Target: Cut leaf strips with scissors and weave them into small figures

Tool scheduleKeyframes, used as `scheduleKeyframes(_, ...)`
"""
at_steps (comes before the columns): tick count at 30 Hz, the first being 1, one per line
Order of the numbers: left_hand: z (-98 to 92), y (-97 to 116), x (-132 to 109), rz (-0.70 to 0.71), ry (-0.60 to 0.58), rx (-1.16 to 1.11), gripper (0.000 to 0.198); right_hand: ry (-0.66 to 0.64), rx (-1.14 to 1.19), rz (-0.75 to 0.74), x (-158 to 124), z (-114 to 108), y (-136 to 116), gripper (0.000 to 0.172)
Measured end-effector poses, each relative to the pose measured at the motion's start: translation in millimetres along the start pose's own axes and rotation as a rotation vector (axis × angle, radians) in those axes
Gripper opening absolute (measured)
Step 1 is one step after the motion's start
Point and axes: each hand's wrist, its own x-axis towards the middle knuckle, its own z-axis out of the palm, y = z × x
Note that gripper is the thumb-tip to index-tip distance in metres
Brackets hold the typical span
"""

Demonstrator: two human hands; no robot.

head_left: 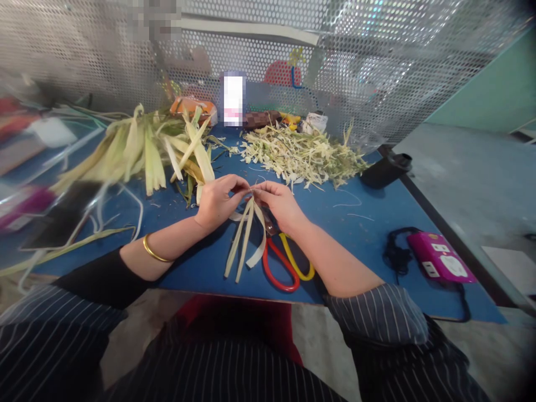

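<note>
My left hand (221,200) and my right hand (280,202) meet over the middle of the blue table. Both have their fingertips pinched together at the top of a small bunch of pale corn husk strips (244,237). The strips fan downward from the pinch, and a thin thread seems to be at the fingertips. Beneath my right hand and wrist lie scissors (281,267) with one red and one yellow handle; their blades are mostly hidden. A pile of long husk leaves (146,148) is beyond my left hand, and a heap of shredded husk (301,153) beyond my right.
A black cylinder (385,170) lies near the right table edge. Closer stands a magenta power box (441,258) with a black cord. Behind the blue table (352,240) rises a perforated metal panel (368,67). An orange packet (193,106) sits at the back.
</note>
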Motion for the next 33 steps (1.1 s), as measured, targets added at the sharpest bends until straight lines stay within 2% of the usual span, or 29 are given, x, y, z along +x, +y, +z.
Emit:
scheduleKeyframes(6,0.8,-0.7,0.5,-0.064,-0.024,-0.05,0.007,-0.026,0.047,-0.006,1.2,0.0,2.5,0.009)
scheduleKeyframes(11,-0.7,-2.1,3.3,-0.111,-0.015,-0.068,0.012,0.06,0.015,-0.058,5.4,-4.5,3.6,0.008)
scheduleKeyframes(18,5.7,-21.2,4.8,-0.414,-0.034,-0.123,0.012,0.241,-0.139,-0.158,8.9,-11.5,-0.8,0.007)
scheduleKeyframes(20,8.6,-25.0,4.2,-0.473,-0.036,-0.176,0.014,0.211,-0.113,-0.138,6.9,-10.7,-3.0,0.006)
scheduleKeyframes(26,10.9,-21.4,4.5,-0.556,-0.049,-0.306,0.017,-0.06,0.093,-0.114,0.3,-4.6,-5.9,0.011)
scheduleKeyframes(33,9.4,-7.9,8.0,-0.855,-0.05,-0.861,0.018,-0.03,0.084,-0.119,4.7,-7.4,0.1,0.011)
